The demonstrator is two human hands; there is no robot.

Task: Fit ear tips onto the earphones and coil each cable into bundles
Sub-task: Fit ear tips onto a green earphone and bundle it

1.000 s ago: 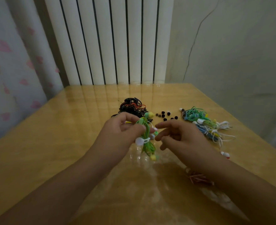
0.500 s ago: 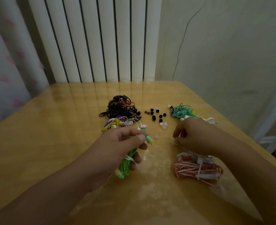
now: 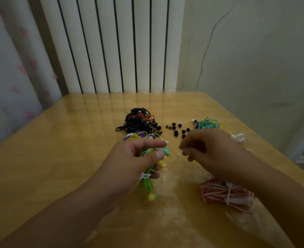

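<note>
My left hand point(image 3: 129, 161) grips a coiled green earphone bundle point(image 3: 146, 183) tied with a white strap, and its thumb and forefinger pinch a mint earbud point(image 3: 165, 150) that points to the right. My right hand point(image 3: 214, 154) hovers just right of it, fingertips pinched on a small white ear tip point(image 3: 179, 154). Several loose black ear tips point(image 3: 177, 128) lie on the table beyond the hands.
On the wooden table point(image 3: 58, 167) lie a black cable pile point(image 3: 138, 121), a purple and yellow bundle point(image 3: 136, 136), a teal bundle point(image 3: 207, 123), white cables point(image 3: 239, 137) and a tied red-white bundle point(image 3: 224, 194). A white radiator point(image 3: 119, 43) and wall stand behind.
My right hand lifted from the table near the teal bundle and came left toward the earbud with a white ear tip. My left hand kept hold of the green bundle.
</note>
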